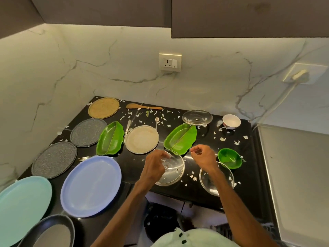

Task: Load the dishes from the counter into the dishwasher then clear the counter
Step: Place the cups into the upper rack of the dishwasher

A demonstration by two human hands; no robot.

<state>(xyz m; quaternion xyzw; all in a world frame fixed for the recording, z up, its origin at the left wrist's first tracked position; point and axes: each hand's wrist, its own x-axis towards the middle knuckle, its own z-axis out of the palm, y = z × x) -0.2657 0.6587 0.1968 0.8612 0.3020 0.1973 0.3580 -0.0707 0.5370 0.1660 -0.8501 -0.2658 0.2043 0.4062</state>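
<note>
The glass lid point(175, 173) lies flat on the black counter point(249, 157) near its front edge. It sits between the blue plate point(90, 186) on the left and a clear glass bowl point(227, 177) on the right, with a green leaf-shaped dish point(179, 138) just behind it.

The left hand point(154, 164) is directly over the lid's left half, fingers curled down toward the far rim. Whether they have closed on the glass or only hover above it I cannot tell, since the hand hides the contact.

The right hand point(203, 155) is raised just to the right of the lid and apart from it, and its forearm crosses over the glass bowl. Its fingers are curled in, with thumb and forefinger brought together. It may be pinching one of the white scraps point(194, 177) strewn about, but nothing shows between the tips.

The lid should handle as a stiff, smooth and fairly weighty piece that is slippery on its face and would chip or shatter if dropped or knocked against the neighbouring dishes. Only a small fitting shows at its middle (no knob that I can make out), so the rim looks like the place to take hold, with fingertips under the edge and thumb on top. The near side, close to the counter's edge, offers the easiest way under. A second hand on the opposite rim would steady it on the lift.
</note>
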